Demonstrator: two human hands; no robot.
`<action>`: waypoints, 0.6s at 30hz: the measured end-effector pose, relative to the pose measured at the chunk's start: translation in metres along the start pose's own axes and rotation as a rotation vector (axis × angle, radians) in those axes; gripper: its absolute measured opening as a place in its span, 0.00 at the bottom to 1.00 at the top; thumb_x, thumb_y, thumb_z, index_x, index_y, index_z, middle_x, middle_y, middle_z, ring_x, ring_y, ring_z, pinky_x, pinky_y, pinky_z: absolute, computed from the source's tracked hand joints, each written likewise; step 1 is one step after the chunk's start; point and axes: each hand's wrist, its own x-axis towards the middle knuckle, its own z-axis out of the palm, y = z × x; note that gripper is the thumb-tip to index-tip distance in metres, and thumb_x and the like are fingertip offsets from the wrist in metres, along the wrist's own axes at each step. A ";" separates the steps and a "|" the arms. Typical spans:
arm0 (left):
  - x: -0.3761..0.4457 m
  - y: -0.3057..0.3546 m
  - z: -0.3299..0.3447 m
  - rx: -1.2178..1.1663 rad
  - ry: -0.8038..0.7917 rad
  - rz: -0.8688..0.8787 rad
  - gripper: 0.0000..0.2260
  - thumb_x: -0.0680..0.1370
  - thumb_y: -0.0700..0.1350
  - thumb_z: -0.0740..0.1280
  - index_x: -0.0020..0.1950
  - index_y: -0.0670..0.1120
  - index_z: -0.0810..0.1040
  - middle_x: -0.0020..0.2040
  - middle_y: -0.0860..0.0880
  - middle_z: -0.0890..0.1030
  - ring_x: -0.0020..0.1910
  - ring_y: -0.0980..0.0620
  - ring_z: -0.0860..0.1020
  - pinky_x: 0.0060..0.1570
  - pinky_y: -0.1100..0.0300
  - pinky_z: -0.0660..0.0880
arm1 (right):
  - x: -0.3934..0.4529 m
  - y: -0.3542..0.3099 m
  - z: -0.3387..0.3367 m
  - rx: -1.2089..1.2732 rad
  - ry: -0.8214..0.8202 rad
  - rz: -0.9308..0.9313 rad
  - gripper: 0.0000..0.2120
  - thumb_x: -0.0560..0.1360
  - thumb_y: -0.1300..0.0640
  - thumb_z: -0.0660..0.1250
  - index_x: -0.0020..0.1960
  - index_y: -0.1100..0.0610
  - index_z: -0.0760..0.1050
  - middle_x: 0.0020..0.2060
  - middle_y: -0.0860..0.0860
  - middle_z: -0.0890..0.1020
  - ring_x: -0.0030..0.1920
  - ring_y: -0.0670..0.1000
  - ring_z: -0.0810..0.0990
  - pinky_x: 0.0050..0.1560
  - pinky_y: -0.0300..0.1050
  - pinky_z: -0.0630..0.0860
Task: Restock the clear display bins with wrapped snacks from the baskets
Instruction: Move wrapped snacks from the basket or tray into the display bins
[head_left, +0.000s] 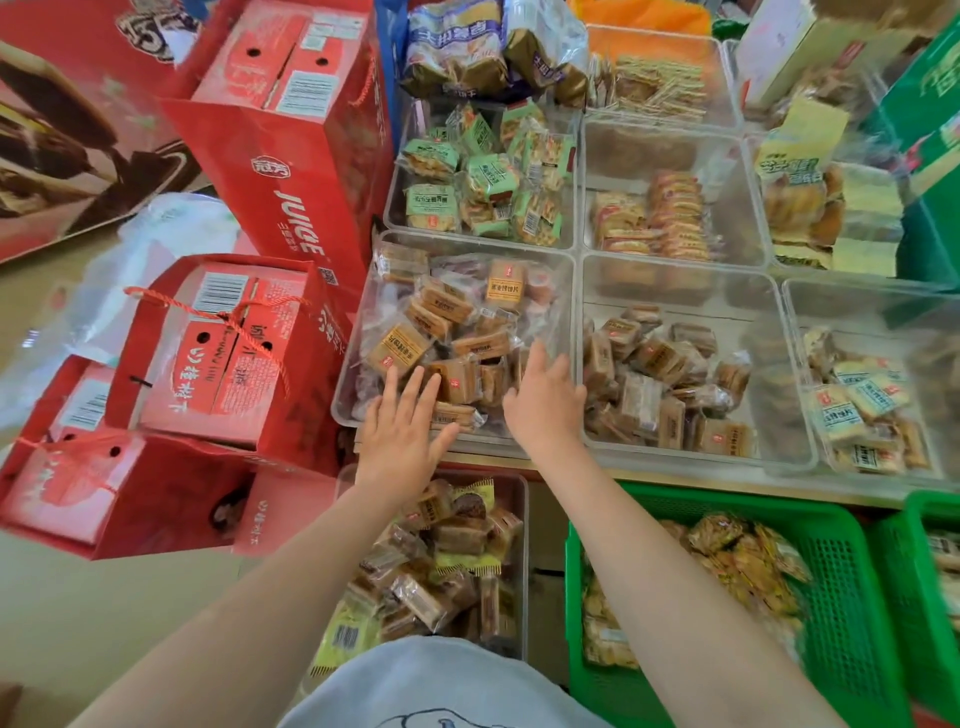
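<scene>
Levelling seems the step in hand: left hand (402, 428) and right hand (545, 402) lie flat, fingers straight, on brown wrapped snacks (457, 332) in the near clear plastic bin (358, 332). Next, probably more from the grey basket (511, 483) below.

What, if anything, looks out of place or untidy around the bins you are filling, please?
Mainly the red juice cartons left of the near-left clear bin: they lie tilted and piled on one another. Both hands, left hand and right hand, lie open over that bin's jumbled snacks. No spill shows.
</scene>
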 end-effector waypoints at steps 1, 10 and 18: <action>0.000 0.000 0.000 0.004 0.000 0.002 0.33 0.80 0.65 0.43 0.82 0.52 0.45 0.82 0.52 0.43 0.79 0.49 0.34 0.77 0.49 0.42 | -0.002 0.002 -0.005 0.026 0.025 -0.002 0.27 0.80 0.51 0.63 0.75 0.55 0.59 0.65 0.58 0.70 0.58 0.58 0.77 0.63 0.55 0.69; 0.000 0.005 0.001 0.068 -0.043 0.023 0.35 0.79 0.64 0.35 0.82 0.47 0.42 0.82 0.47 0.38 0.79 0.48 0.32 0.78 0.47 0.38 | -0.012 0.066 -0.054 0.432 0.441 0.174 0.06 0.77 0.52 0.63 0.49 0.54 0.68 0.50 0.49 0.70 0.46 0.52 0.72 0.59 0.53 0.63; -0.006 0.012 0.021 0.123 -0.003 0.123 0.36 0.79 0.65 0.35 0.79 0.45 0.32 0.80 0.47 0.33 0.78 0.50 0.30 0.75 0.54 0.30 | -0.019 0.095 -0.018 0.171 0.130 0.277 0.09 0.78 0.51 0.66 0.52 0.54 0.71 0.59 0.55 0.70 0.61 0.57 0.70 0.65 0.58 0.65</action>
